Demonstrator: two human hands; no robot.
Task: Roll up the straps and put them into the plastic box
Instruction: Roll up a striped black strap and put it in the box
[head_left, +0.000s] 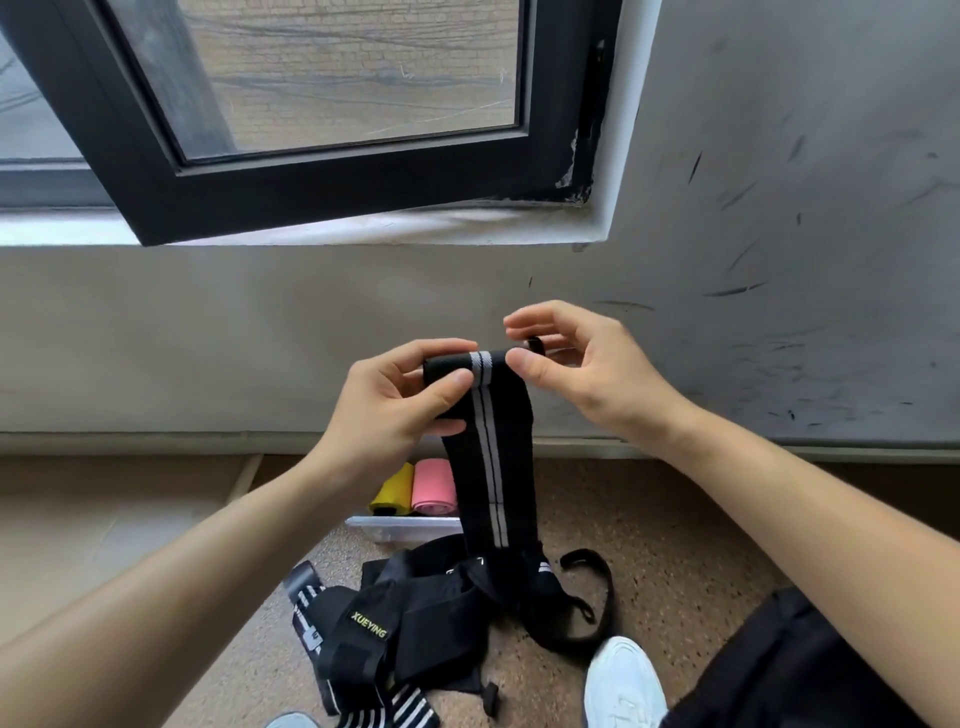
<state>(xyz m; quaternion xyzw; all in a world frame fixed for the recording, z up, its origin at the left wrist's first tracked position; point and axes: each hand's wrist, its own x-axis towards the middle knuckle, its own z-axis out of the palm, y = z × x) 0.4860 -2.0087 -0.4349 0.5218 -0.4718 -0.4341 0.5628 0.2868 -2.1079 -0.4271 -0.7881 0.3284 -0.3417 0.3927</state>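
A strap (488, 441) hangs in the middle of the scene, its rolled top between the two hands: the left hand (395, 410) at the roll's left end, the right hand (587, 374) at its right end. The strap's lower end reaches down into a pile of loose straps (415, 613) on the floor (649, 545). Just beyond the pile lies the plastic box (400, 527), close to the far wall (208, 338). Two rolled straps sit in the box side by side, one on the left (392, 491), one on the right (434, 488), touching. A shoe (621, 686) stands near, right of the pile. A window (311, 182) is set high in the wall.
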